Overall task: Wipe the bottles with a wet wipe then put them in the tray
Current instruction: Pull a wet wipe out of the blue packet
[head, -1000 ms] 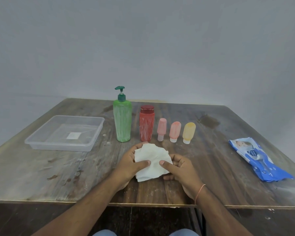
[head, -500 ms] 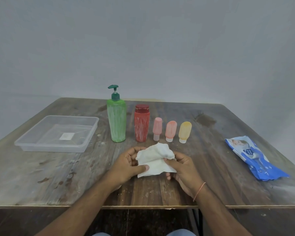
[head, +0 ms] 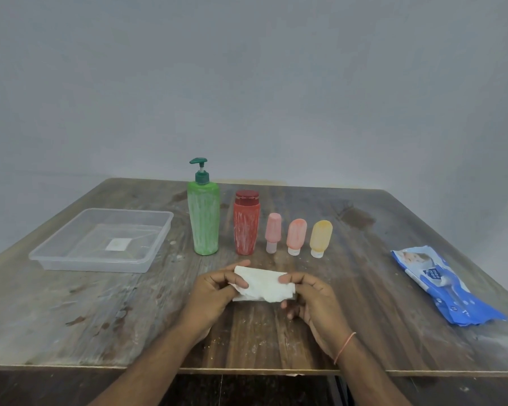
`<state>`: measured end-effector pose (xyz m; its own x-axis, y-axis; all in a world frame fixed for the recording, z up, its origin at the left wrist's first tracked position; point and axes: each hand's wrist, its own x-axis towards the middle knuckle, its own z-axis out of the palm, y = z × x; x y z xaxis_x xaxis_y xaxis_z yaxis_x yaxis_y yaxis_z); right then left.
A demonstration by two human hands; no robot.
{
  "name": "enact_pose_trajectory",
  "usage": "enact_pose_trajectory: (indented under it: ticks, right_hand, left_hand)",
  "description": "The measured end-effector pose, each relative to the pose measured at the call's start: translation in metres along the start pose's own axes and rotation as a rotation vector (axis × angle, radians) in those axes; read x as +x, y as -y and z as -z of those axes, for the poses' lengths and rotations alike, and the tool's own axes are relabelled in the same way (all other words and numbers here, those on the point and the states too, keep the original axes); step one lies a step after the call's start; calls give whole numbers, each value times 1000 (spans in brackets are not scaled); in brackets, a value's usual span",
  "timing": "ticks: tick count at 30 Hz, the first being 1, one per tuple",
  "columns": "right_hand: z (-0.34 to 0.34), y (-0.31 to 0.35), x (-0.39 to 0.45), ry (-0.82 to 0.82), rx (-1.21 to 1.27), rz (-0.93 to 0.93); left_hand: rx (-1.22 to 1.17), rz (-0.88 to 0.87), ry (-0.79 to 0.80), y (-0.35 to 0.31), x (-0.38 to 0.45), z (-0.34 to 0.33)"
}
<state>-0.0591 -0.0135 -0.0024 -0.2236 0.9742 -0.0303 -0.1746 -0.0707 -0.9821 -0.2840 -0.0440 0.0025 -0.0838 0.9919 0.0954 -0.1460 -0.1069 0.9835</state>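
Bottles wait in a row just beyond my hands, none yet wiped and all streaked with white residue. My left hand pinches one end of the wet wipe between thumb and fingers, and my right hand pinches the other end, so the sheet hangs crumpled between them just above the tabletop.

Straight ahead of my left hand stand the green pump bottle and the red bottle; ahead of my right stand the three small tubes, caps down. The clear tray sits well off to my left, holding no bottle, and the blue wipes packet lies well off to my right.

To do this step well, I judge I should fold the wipe into a flat pad in one palm, freeing the other hand to steady a bottle, then rub from cap downward.
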Motion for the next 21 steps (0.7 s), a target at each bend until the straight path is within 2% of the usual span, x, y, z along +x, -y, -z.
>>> enact_pose_trajectory:
  ticks: [5,9,15,18,21]
  right_hand:
    - [-3,-2,-2,-100,-47,28]
    - [-4,-5,-2,-94,-182,64]
    - [-5,-6,-1,-141,-64,166]
    - [-3,-6,-1,-210,-32,169]
    - [-3,-3,-3,-204,-36,150]
  left_hand:
    - [104,44,-48,0,-2,-3]
    - [144,47,-33,-1,-4,-2]
    - [73,57,-12,-1,-6,-3]
    - [31,68,-44,-1,-5,-3]
    - [-6,78,-44,-3,-4,-3]
